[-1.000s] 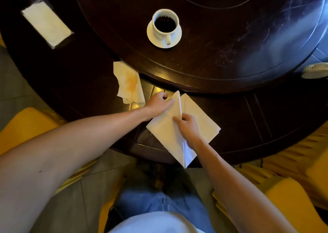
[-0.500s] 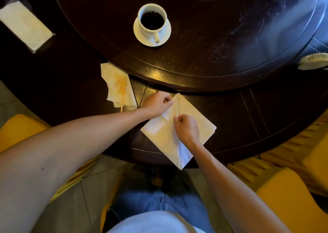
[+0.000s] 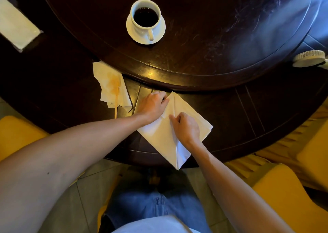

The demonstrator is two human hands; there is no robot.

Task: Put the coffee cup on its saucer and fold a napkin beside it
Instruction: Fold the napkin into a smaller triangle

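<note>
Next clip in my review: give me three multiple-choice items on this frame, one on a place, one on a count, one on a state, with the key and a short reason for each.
1. Where does the coffee cup stand?
A. on its saucer
B. on the stained napkin
C. on the floor

2. How many hands touch the clean napkin?
A. none
B. one
C. two

3. What state is the cup in?
A. empty
B. holding dark coffee
C. tipped over

Key:
1 A, the white saucer rings its base on the raised round centre of the table.
2 C, the left hand and the right hand both rest on it, fingers curled at the folds.
3 B, dark liquid shows inside the upright cup.
</note>
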